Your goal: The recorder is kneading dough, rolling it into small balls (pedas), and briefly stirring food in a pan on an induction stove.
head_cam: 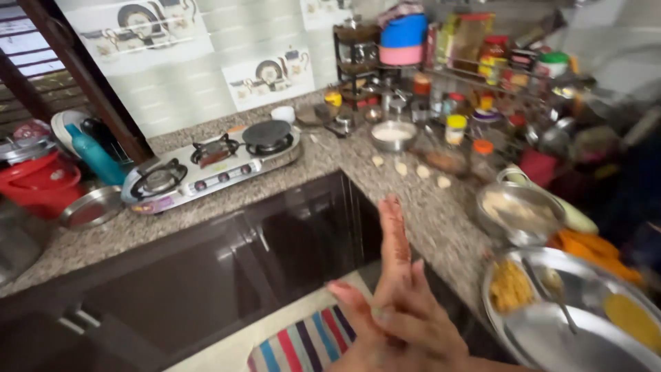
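1. Your two hands are pressed together, palm to palm, low in the middle of the view: the right hand (413, 317) lies against the left hand (358, 310), fingers stretched flat. Neither grip holds anything.
2. They hover over the edge of the granite desk (420, 207), above the dark cabinet doors (303, 241) and a striped mat (303, 344) on the floor.
3. Nearest, just to your right, is a large steel plate (551, 337) with yellow food and a spoon (556, 289) lying in it.
4. Beyond that stands a steel bowl (520, 210) of pale dough, with several small dough balls (421, 171) on the desk further back.
5. A three-burner gas stove (206, 165) sits well apart at the far left; crowded jars fill the rack (482, 69) at the back corner.
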